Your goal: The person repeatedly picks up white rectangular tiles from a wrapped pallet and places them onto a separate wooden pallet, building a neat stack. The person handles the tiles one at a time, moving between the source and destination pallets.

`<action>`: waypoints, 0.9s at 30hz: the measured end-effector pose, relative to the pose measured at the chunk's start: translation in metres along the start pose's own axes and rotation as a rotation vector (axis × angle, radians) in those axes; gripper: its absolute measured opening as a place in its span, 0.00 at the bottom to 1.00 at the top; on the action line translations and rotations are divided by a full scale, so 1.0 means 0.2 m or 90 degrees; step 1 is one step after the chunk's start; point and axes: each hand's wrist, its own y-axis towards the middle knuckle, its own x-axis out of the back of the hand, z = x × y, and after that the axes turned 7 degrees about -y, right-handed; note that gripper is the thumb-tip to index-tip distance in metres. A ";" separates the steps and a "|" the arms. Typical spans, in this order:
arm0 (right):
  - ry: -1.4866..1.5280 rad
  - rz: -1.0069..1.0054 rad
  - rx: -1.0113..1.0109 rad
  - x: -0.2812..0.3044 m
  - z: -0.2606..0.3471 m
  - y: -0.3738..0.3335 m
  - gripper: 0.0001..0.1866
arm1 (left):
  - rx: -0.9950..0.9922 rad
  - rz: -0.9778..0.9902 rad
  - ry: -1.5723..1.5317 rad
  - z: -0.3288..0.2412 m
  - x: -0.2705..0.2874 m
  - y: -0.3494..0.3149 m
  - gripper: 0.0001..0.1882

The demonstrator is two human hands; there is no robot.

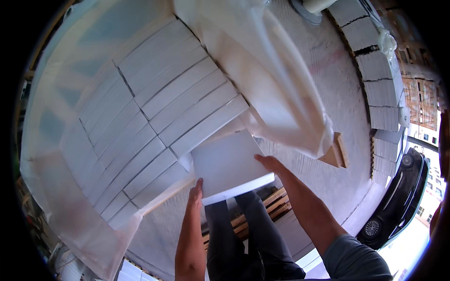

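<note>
I hold a flat white box [229, 161] level in front of my legs, its plain top facing up and its near edge catching light. At its left edge is my left hand [196, 192], thumb along the side and fingers mostly hidden beneath. My right hand [266, 162] grips the right edge, thumb on top and the other fingers out of sight. Just beyond and to the left, rows of similar white packs [140, 117] are packed tightly together. A sheet of translucent plastic [276, 79] wraps loosely around them, folded open on the right.
Wooden pallet boards [276, 202] lie close by my legs. A wooden block [335, 152] is on the concrete floor [318, 79] to the right. Farther right stand a row of white stacks [379, 91] and a dark car [396, 199] outside.
</note>
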 end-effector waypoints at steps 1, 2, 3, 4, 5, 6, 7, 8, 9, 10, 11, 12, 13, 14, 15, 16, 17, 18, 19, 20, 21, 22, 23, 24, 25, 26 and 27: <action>0.006 0.001 -0.009 0.02 0.03 0.05 0.37 | -0.008 -0.010 -0.005 -0.03 -0.03 0.01 0.40; -0.004 0.005 -0.014 0.03 0.07 0.08 0.37 | -0.007 -0.014 -0.024 -0.05 -0.06 0.03 0.40; -0.013 0.006 -0.022 0.06 0.07 0.11 0.37 | -0.005 -0.015 -0.042 -0.05 -0.08 0.05 0.40; -0.036 -0.015 0.003 0.07 0.05 0.16 0.37 | -0.002 -0.016 -0.059 -0.05 -0.10 0.08 0.39; -0.024 -0.027 0.008 0.07 0.06 0.19 0.37 | -0.005 -0.019 -0.057 0.02 -0.05 0.20 0.40; 0.090 -0.054 0.065 0.08 0.02 0.11 0.37 | 0.007 -0.031 -0.058 0.05 -0.08 0.19 0.40; 0.273 0.028 0.016 0.11 -0.12 0.22 0.35 | 0.019 -0.043 -0.057 0.07 -0.12 0.20 0.40; 0.343 0.013 -0.027 0.09 -0.08 0.12 0.33 | 0.039 -0.043 -0.074 0.08 -0.12 0.18 0.40; 0.407 -0.010 -0.060 0.09 0.02 0.00 0.32 | 0.050 -0.039 -0.099 0.08 -0.12 0.17 0.41; 0.413 -0.037 -0.050 0.10 0.01 -0.05 0.32 | 0.060 -0.012 -0.125 0.09 -0.14 0.16 0.40; 0.420 -0.055 -0.037 0.08 0.01 -0.06 0.32 | 0.049 -0.013 -0.139 0.09 -0.16 0.15 0.40; 0.427 -0.074 -0.024 0.07 0.00 -0.07 0.32 | 0.038 -0.013 -0.152 0.10 -0.18 0.14 0.39; 0.448 -0.088 -0.014 0.08 -0.01 -0.07 0.32 | 0.028 -0.013 -0.165 0.10 -0.20 0.13 0.39; 0.464 -0.084 0.003 0.07 0.05 -0.06 0.32 | 0.027 -0.026 -0.177 0.10 -0.16 0.13 0.38; 0.483 -0.091 0.015 0.07 0.08 -0.05 0.33 | 0.030 -0.035 -0.200 0.09 -0.17 0.13 0.38; 0.506 -0.105 0.050 0.07 0.11 -0.05 0.33 | 0.033 -0.044 -0.223 0.08 -0.19 0.11 0.38; 0.542 -0.116 0.063 0.06 0.10 -0.04 0.34 | 0.038 -0.043 -0.241 0.06 -0.24 0.11 0.38; 0.577 -0.123 0.076 0.04 0.10 -0.03 0.36 | 0.025 -0.034 -0.258 0.04 -0.27 0.10 0.38; 0.613 -0.130 0.090 0.01 0.10 -0.02 0.37 | 0.027 -0.023 -0.262 0.01 -0.28 0.10 0.37; 0.625 -0.072 0.056 -0.04 0.16 -0.05 0.41 | 0.026 -0.015 -0.269 -0.02 -0.27 0.12 0.36; 0.654 -0.070 0.026 -0.08 0.20 -0.05 0.44 | 0.027 -0.004 -0.273 -0.06 -0.26 0.12 0.36; 0.647 -0.080 0.045 -0.10 0.22 -0.05 0.45 | 0.044 0.012 -0.315 -0.09 -0.26 0.12 0.31; 0.638 -0.087 0.070 -0.11 0.26 -0.04 0.47 | 0.057 0.038 -0.336 -0.14 -0.25 0.14 0.28; 0.633 -0.090 0.076 -0.11 0.30 -0.03 0.47 | 0.069 0.063 -0.356 -0.18 -0.23 0.15 0.25; 0.628 -0.094 0.083 -0.10 0.34 -0.02 0.48 | 0.081 0.088 -0.377 -0.22 -0.20 0.17 0.22; 0.620 -0.100 0.087 -0.10 0.36 -0.01 0.48 | 0.112 0.097 -0.387 -0.25 -0.18 0.20 0.20; 0.613 -0.115 0.079 -0.10 0.38 -0.01 0.48 | 0.112 0.102 -0.383 -0.25 -0.17 0.21 0.20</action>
